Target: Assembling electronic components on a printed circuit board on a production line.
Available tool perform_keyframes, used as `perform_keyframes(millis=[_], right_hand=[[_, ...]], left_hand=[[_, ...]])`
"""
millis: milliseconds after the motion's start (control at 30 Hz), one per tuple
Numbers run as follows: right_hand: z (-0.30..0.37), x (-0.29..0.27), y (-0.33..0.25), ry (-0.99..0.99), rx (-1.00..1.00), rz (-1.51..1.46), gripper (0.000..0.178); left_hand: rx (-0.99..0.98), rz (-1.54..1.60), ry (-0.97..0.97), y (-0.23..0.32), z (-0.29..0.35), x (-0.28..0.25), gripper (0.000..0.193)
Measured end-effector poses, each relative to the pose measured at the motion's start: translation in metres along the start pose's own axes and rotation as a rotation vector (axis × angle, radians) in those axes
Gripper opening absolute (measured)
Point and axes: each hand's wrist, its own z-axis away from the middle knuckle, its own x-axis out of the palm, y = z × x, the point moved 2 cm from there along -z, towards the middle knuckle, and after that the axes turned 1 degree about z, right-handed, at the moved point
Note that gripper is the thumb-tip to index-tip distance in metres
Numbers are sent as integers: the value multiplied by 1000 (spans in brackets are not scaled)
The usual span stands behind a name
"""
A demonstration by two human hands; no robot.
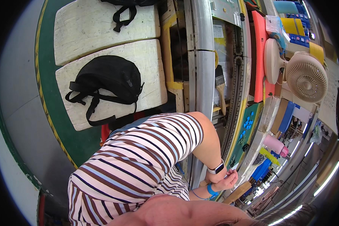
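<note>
The view is turned sideways; both arms, one in a striped sleeve, meet at the lower right over a workbench. My left hand (216, 177), below a wrist with a dark-faced watch (217, 168), is mostly hidden by its own wrist and the other hand. My right hand (226, 182) wears a blue wrist strap (212, 191) with a thin blue cord. Its fingers are curled together near the bench edge, close to a small whitish bit; what they hold is too small to make out. Small blue parts (247, 123) lie on a green surface (237, 147) beyond the watch.
A black bag (113, 77) lies on white foam blocks (150, 86). Along the bench are a metal rail (204, 75), a chain track (235, 86), a wooden-handled brush (220, 88), red foam (258, 56), a beige fan (306, 77) and a pink bottle (275, 144).
</note>
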Motion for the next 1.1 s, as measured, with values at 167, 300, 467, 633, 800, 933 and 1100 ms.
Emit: perform_keyframes(millis=[167,300,467,633,800,933,1100], right_hand=[[1,2,-4,10,17,0,20],[3,3,-5,11,6,10,20],[2,2,-3,-3,-8,-9,20],[4,17,-28,1,-3,-27,20],[-3,1,3,7,7,-6,20],[-2,5,-3,-22,-10,-4,20],[6,13,-23,-2,-13,-43,21]], left_hand=[[-3,-1,0,4,-2,2,11],[-3,0,-1,5,1,1,11],[-8,-3,-2,6,-1,1,11],[-5,-2,-6,13,-6,5,11],[-14,-7,-10,2,-1,2,11],[-24,-5,-16,13,-5,4,11],[20,11,-43,15,-11,6,11]])
